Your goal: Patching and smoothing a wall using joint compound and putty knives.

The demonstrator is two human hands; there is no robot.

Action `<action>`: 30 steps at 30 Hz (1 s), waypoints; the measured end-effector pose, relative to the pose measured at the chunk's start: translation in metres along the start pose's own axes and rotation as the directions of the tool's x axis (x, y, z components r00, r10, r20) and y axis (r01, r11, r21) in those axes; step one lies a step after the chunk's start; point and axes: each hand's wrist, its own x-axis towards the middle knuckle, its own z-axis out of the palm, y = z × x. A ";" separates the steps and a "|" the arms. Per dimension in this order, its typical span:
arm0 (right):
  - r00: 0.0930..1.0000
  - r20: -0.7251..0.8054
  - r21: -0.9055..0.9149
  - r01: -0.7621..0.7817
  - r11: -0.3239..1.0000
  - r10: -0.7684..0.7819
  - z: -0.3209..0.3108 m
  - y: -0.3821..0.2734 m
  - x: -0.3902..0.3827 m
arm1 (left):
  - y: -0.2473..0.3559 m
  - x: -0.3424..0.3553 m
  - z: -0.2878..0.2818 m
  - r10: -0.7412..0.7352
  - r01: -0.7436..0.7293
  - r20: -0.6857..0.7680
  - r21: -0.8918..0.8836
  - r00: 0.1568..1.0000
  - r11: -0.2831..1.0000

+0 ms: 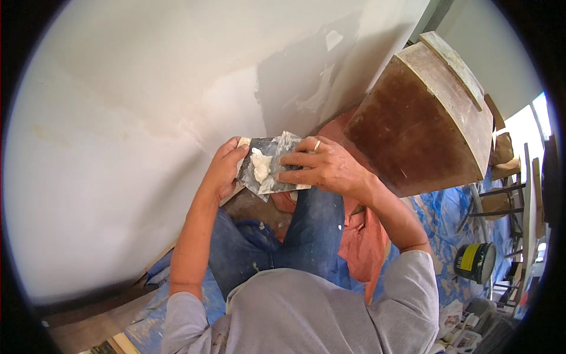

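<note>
My left hand (224,171) grips a flat metal putty blade (254,154) from its left side. A lump of white filler (260,164) sits on that blade. My right hand (321,166), a ring on one finger, holds a second metal blade (282,182) laid across the first one, fingers pressed on top of it. Both hands are close together just in front of a pale plastered wall (130,118), above my knees in blue jeans (306,230).
A brown wooden cabinet (418,124) stands against the wall on the right. Blue plastic sheeting (439,218) and a salmon cloth (359,242) cover the floor. A bucket with a yellow label (474,261) lies at the right, with chairs (507,200) behind it.
</note>
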 end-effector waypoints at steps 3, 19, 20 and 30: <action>0.997 0.065 0.016 -0.042 0.999 0.041 -0.002 0.003 -0.006 | 0.003 -0.005 0.001 -0.024 0.026 -0.056 0.031 0.998 0.999; 0.053 -0.822 0.385 -0.682 0.621 0.567 -0.040 0.271 -0.013 | -0.064 -0.093 -0.070 0.105 -0.160 -0.377 -0.117 0.920 0.980; 0.029 -0.869 0.331 -0.708 0.624 0.494 -0.042 0.281 -0.008 | -0.070 -0.100 -0.079 0.139 -0.193 -0.338 -0.133 0.931 0.972; 0.079 -0.854 0.293 -0.745 0.600 0.514 -0.004 0.213 0.078 | -0.071 -0.118 -0.075 0.132 -0.242 -0.486 -0.171 0.864 0.955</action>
